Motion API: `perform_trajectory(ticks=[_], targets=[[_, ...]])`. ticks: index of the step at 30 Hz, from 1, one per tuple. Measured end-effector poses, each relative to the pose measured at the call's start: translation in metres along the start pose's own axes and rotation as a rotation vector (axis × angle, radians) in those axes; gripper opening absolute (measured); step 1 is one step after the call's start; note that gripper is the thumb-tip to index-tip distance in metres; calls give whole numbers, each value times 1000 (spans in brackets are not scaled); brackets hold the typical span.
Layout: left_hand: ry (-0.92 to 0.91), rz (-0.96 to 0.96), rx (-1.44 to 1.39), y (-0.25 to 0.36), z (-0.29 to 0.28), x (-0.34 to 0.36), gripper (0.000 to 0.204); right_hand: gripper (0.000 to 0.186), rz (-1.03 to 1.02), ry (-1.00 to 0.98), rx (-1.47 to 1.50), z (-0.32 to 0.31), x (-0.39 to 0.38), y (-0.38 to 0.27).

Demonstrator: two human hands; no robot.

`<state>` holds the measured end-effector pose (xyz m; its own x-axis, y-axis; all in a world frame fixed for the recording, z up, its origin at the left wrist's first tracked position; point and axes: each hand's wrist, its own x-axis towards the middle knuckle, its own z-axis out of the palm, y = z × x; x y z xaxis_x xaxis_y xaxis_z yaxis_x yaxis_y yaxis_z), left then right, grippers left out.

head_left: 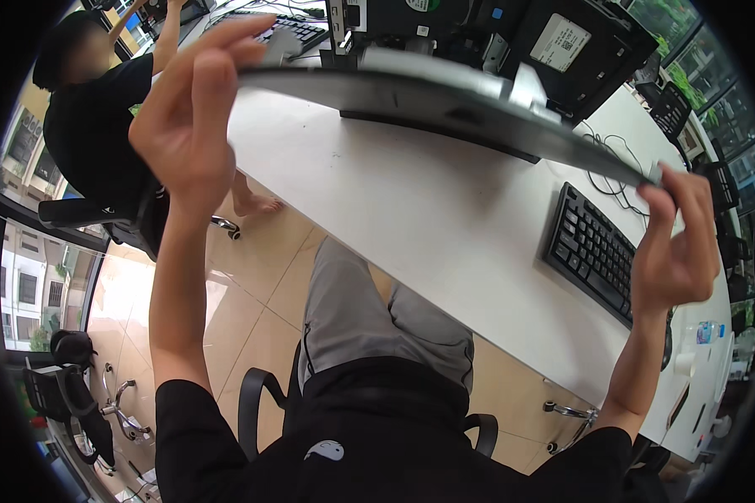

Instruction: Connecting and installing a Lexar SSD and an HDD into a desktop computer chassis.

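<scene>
A thin black computer case side panel [394,94] is raised above the white desk, tilted nearly edge-on and blurred by motion. My left hand [195,117] grips its left end between thumb and fingers. At the opposite end, my right hand [681,239] pinches the corner. Just behind the panel is an open black desktop computer case [608,42], with a labelled metal part and a blue connector showing inside. The panel hides much of the case's near side, and I cannot tell whether the two touch.
A black keyboard [591,251] lies on the white desk [411,205] by my right forearm, with loose cables [617,151] behind it. Another keyboard [302,33] is at the far left. A seated person [101,126] is left. A water bottle [709,332] stands far right.
</scene>
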<state>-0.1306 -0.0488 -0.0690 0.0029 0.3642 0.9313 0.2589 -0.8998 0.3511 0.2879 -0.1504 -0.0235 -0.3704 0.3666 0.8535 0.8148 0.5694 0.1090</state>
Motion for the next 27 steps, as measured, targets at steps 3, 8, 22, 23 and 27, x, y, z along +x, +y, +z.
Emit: perform_trajectory(ticks=[3,8,22,23,27], targets=[[40,45,-40,-30,4,17,47,13,73,148,18,18,15,14],[-66,-38,-37,-19,32,32,51,21,272,211,14,44,23,35],[88,260,149,-69,43,65,47,22,407,235,-6,67,43,73],[-31,114,108,-60,34,60,47,20,458,254,63,67,45,64],[130,-69,75,-54,57,53,28,17,506,272,255,63,55,48]])
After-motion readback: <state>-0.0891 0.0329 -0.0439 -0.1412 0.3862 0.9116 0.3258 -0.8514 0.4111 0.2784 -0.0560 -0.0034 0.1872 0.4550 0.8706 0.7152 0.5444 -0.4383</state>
